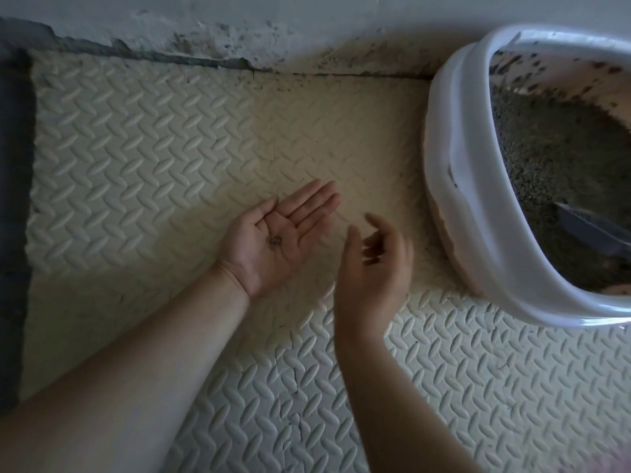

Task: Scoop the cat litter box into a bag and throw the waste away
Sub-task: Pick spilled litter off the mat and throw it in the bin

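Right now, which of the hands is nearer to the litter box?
Right. The right hand hovers just left of the litter box rim, not touching it. The left hand, palm up with a few grains, is farther left over the mat.

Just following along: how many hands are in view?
2: the left hand is palm up over the mat, dark grains on it; the right hand, blurred, is beside it, nearer the litter box.

Single head-worn wide-angle view, facing steeply down, close over floor mat (pixel 136 148), wall (pixel 307 15) along top, litter box (pixel 440 148) cropped right.
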{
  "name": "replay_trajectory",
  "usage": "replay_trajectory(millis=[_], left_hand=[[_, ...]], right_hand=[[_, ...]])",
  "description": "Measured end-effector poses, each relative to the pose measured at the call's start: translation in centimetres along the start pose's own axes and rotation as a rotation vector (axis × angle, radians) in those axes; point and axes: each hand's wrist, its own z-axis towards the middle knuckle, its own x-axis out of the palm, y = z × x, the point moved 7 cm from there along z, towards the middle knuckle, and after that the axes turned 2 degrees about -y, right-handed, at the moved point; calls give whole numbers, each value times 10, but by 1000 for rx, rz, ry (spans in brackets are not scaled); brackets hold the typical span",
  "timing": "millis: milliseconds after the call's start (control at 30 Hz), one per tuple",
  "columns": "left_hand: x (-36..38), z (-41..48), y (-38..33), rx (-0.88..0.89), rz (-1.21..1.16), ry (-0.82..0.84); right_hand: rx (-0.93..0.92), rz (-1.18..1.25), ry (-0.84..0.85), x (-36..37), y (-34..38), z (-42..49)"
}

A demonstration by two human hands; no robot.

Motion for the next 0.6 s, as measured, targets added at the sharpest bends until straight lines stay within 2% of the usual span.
replay_trajectory(millis=[133,200,467,600], left_hand=[[2,1,-7,5,37,-37],[2,3,-13,22,51,-64],[4,6,-18,10,42,-77],[5,6,-18,1,41,-69]], right_hand=[[257,-81,-2,1,-30,39],[349,-30,-16,5,-34,56],[290,-161,3,20,-24,90],[319,-184,-85,24,-26,94]])
